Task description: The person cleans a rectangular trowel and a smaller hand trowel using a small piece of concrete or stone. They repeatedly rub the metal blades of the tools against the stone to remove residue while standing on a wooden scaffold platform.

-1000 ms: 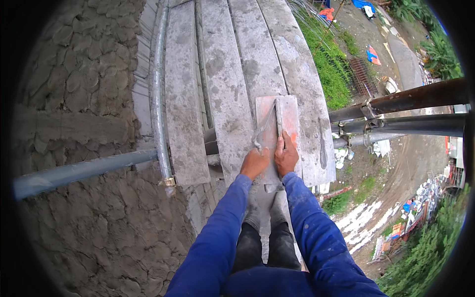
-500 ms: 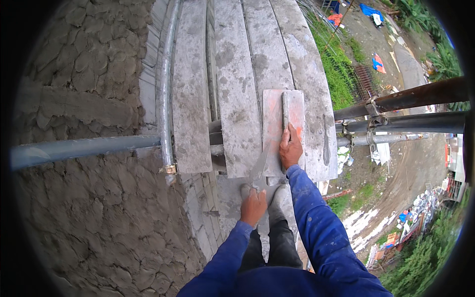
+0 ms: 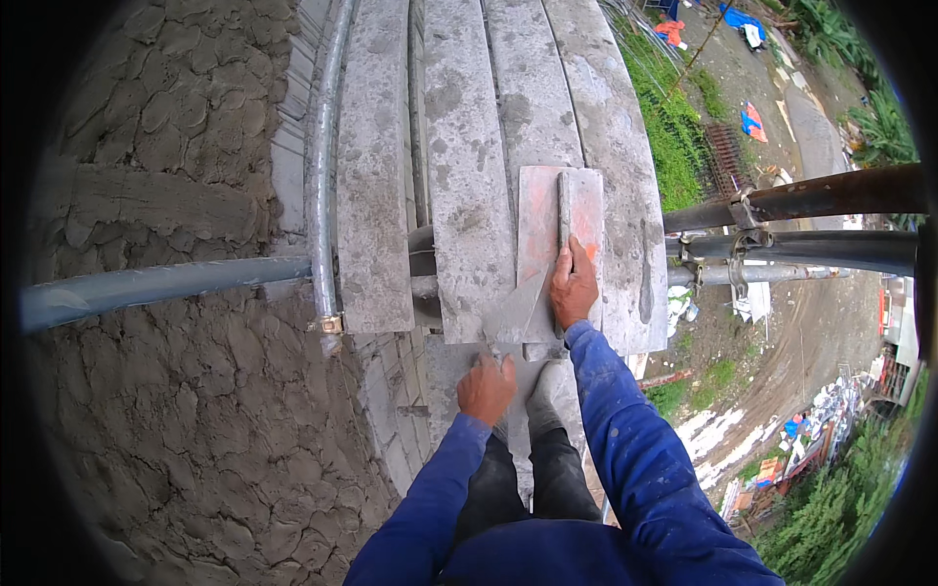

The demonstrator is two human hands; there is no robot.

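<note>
Rough grey plaster wall [image 3: 176, 410] is filling the L side of the frame, w/ 4 mottled planks [image 3: 464, 127] running down from top ctr. 1 grey pipe [image 3: 176, 288] is crossing the wall at mid-L. Over the planks, just R of ctr, a rect. reddish float [image 3: 538, 200] is lying handle-up; can't tell if it's touching them. Pointed trowel [image 3: 513, 314] is overlapping the float's lower L part. R hand [image 3: 574, 285] is gripping the float's handle, fingers curled round it; L hand [image 3: 487, 389] is holding the trowel's handle, fingers closed in. Vs 1 s ago, L hand is sitting lower and farther from R, blade showing broader, so prob. the trowel is working along the float's lower end. I'm not making out any containers or contents.
</note>
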